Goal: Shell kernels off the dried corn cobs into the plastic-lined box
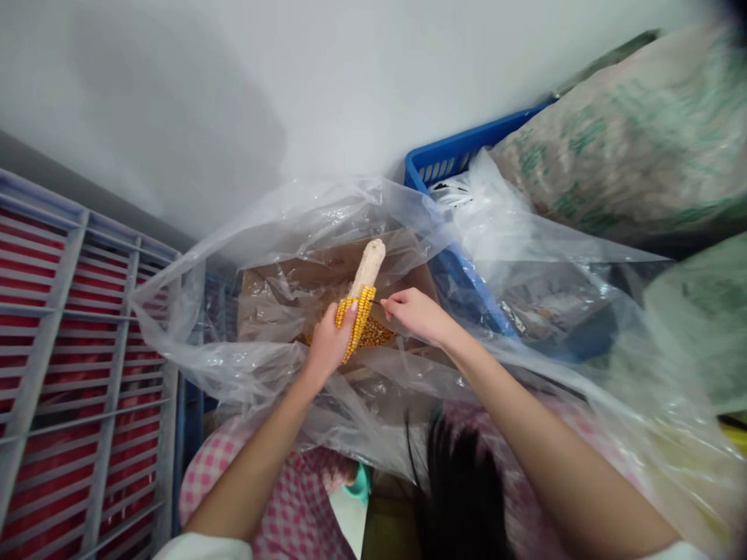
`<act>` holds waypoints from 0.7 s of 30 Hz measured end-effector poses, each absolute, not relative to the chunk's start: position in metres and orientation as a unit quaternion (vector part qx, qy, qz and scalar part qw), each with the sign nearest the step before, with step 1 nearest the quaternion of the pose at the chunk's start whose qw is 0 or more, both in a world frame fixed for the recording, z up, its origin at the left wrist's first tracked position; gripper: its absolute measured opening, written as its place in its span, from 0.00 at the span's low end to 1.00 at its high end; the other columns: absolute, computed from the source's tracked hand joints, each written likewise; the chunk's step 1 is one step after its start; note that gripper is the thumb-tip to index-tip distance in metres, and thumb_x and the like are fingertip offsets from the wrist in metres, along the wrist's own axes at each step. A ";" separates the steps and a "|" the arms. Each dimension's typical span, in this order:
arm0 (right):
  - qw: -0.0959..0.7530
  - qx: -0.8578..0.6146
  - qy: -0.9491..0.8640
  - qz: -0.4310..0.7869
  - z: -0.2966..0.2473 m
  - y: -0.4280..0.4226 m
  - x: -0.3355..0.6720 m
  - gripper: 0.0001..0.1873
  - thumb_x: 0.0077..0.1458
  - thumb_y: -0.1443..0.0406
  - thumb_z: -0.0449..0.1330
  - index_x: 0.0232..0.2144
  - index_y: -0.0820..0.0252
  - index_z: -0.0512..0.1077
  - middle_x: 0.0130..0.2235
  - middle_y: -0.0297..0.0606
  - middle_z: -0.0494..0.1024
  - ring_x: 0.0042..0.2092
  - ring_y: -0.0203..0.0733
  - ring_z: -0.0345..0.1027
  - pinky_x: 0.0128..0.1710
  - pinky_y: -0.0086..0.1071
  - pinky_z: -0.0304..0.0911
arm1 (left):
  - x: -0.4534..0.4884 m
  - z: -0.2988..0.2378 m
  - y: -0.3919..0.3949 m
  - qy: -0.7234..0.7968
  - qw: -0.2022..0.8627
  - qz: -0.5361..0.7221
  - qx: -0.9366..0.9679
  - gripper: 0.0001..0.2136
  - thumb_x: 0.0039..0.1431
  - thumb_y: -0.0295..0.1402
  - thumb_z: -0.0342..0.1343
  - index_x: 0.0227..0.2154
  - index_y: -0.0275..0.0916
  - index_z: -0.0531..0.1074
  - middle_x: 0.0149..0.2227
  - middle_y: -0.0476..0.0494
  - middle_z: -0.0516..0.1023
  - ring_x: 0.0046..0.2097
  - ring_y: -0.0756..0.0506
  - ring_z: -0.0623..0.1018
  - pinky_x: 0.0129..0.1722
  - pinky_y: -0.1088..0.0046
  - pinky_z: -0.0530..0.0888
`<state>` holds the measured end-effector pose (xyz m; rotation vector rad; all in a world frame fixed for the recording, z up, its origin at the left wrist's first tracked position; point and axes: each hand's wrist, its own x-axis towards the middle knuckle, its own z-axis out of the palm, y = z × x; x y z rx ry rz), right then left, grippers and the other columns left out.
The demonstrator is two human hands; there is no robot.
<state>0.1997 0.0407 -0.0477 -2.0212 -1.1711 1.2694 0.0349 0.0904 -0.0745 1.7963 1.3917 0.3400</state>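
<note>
My left hand [327, 342] is wrapped round a corn cob [362, 289], held upright over a cardboard box [274, 292]. The cob's upper half is bare and pale; yellow kernels remain on its lower part. My right hand [413, 313] is pinched on a thin dark tool [378, 302] whose tip touches the kernels at the cob's side. Loose yellow kernels [377, 333] lie in the box just below the cob.
A clear plastic sheet [245, 241] lines and spills around the box. A blue crate [449, 155] stands behind on the right, with large filled sacks [630, 132] on it. A grey and red slatted rack [75, 350] fills the left. A white wall is behind.
</note>
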 end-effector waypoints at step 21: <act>0.095 -0.772 -0.590 0.215 -0.060 0.038 0.180 0.21 0.60 0.58 0.39 0.37 0.57 0.70 0.32 0.42 0.77 0.33 0.44 0.70 0.30 0.30 0.51 | 0.042 -0.065 0.082 0.551 0.774 0.040 0.310 0.26 0.56 0.53 0.37 0.37 0.34 0.67 0.16 0.45 0.70 0.13 0.48 0.69 0.11 0.75 0.65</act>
